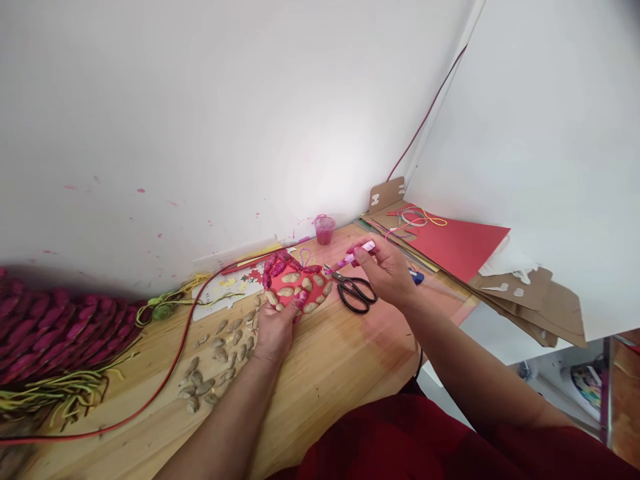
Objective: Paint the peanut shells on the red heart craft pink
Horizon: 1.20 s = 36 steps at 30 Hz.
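Observation:
My left hand (277,331) grips the lower edge of a red card (313,293), thumb on top, just above the table. Peanuts in their shells are fixed on the card; those along its upper left rim are coated bright pink, the others are plain tan. A purple loop of cord shows at the card's top. In my right hand (389,272) is a paintbrush (364,249), its pale handle smeared pink and its tip at the card's upper right edge. Black-handled scissors (356,295) lie beneath the right hand. Pink stains mark my left thumb.
Loose peanuts (219,350) lie left of my left hand. A plastic cup of pink paint (325,231) stands by the wall. A red cable (184,337) crosses the table. Pink scaly objects (65,327) fill the left. Red paper (463,243) and cardboard (555,307) lie right.

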### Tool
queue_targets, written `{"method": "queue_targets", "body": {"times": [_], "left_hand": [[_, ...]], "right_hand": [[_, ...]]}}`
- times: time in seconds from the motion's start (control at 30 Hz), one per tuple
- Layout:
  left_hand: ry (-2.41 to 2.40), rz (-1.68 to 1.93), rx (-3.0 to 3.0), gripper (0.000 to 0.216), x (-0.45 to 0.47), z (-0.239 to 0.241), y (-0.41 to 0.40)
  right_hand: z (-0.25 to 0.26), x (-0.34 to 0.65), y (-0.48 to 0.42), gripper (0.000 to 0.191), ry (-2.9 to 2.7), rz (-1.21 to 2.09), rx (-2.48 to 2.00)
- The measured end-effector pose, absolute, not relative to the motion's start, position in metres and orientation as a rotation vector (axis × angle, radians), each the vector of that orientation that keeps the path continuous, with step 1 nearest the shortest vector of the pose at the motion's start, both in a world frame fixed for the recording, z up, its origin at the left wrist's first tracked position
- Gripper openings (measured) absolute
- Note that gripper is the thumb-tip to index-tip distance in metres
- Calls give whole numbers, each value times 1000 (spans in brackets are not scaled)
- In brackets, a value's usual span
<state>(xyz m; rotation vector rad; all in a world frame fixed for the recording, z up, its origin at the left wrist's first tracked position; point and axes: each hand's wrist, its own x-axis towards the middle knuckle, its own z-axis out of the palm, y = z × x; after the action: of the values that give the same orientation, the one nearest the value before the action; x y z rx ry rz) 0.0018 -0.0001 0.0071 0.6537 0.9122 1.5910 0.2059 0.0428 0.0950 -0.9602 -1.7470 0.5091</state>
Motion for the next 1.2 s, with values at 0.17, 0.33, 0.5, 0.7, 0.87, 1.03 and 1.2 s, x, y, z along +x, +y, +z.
{"method": "queue_targets", "body": {"times": [0.17,0.33,0.5,0.7,0.87,1.03,1.2], "left_hand": [[917,1594,666,51,1,6,0],[911,1595,659,51,3,8,0],[902,1576,661,55,5,10,-1],[925,1574,667,57,3,6,-1],[913,1574,665,53,2,3,0],[904,1566,633,50,3,3,0],[927,1591,617,53,2,2,2]], "right_hand": [[98,202,41,14,-1830,433,-919],[103,204,36,15,-1998,262,-886],[102,201,36,13,-2116,169,-815],[99,198,35,14,-2286,82,-754],[96,197,35,18,-2333,86,-694],[95,198,33,19,-2385,90,-700],[96,201,26,19,-2422,28,-704]]}}
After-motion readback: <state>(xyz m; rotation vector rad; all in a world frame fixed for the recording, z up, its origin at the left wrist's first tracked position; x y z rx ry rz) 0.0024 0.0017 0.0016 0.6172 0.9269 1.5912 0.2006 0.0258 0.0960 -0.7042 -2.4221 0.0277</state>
